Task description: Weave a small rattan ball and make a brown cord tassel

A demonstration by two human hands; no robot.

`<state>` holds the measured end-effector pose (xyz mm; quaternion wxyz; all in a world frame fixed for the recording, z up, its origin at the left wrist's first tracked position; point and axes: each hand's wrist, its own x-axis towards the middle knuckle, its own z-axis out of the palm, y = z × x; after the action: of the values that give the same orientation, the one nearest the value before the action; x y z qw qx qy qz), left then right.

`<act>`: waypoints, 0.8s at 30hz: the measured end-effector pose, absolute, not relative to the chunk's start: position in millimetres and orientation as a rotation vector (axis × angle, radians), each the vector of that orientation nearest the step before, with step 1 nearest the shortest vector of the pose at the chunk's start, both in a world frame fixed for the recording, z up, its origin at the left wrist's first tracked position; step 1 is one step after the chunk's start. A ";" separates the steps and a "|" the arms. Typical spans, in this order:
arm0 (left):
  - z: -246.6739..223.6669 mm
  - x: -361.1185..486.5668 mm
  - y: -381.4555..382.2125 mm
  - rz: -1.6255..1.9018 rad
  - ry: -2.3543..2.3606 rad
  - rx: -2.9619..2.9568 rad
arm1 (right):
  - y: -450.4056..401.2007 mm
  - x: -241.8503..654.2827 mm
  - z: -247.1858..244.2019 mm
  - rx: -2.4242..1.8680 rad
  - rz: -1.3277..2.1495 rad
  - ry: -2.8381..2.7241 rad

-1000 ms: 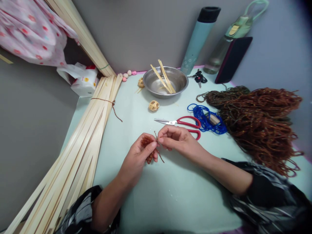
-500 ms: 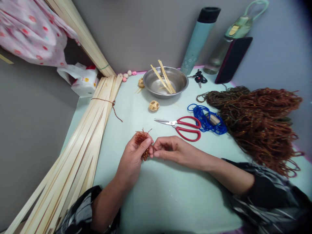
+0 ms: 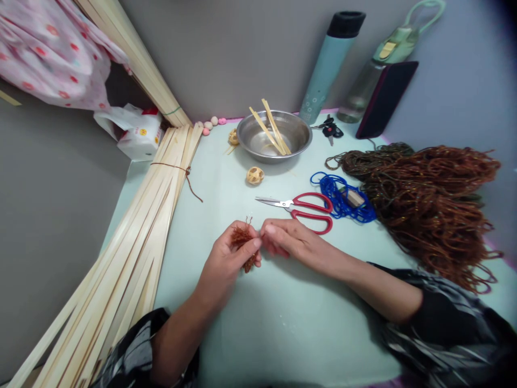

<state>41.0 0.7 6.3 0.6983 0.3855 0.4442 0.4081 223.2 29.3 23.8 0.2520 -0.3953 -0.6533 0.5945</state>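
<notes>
My left hand (image 3: 226, 256) is closed round a small bundle of reddish-brown cord (image 3: 241, 235), thumb pressed across it. Frayed ends stick out above the thumb and a looped part hangs below. Right beside it, my right hand (image 3: 288, 240) is closed in a pinch with the fingertips close to the left thumb; what it grips is too small to make out. Just behind the right hand lie red-handled scissors (image 3: 285, 203), blades pointing left. Further back rests a small woven ball (image 3: 255, 175).
Long pale wooden strips (image 3: 149, 215), tied with cord, run down the left. A metal bowl (image 3: 246, 148) with strips stands at the back, near keys (image 3: 332, 129), a blue-green flask (image 3: 327, 75), a bottle (image 3: 359, 91) and a phone (image 3: 388, 99). Blue cord (image 3: 335, 194) and brown cord (image 3: 436, 199) lie right.
Both hands have shifted slightly right. My right hand has turned, its knuckles now more on top and its fingers curled tighter. The left hand still holds the cord bundle.
</notes>
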 end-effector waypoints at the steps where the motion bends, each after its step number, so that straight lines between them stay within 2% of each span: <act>1: 6.5 41.3 0.3 0.900 0.983 0.870 | 29.1 222.5 23.5 -1.057 1.642 -1.778; 7: 7.6 42.5 -0.6 0.919 1.020 0.858 | 30.8 219.6 22.1 -1.101 1.583 -1.671; 19: 3.0 40.9 0.4 0.903 1.022 0.897 | 28.8 216.8 18.7 -0.958 1.806 -1.380; 24: 4.2 40.0 0.7 0.874 1.022 0.919 | 26.8 216.8 18.9 -0.998 1.760 -1.436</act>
<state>40.0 0.7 4.2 0.6863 0.4104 0.4563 0.3903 216.8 26.8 18.9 0.3244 -0.3807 -0.5475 0.6709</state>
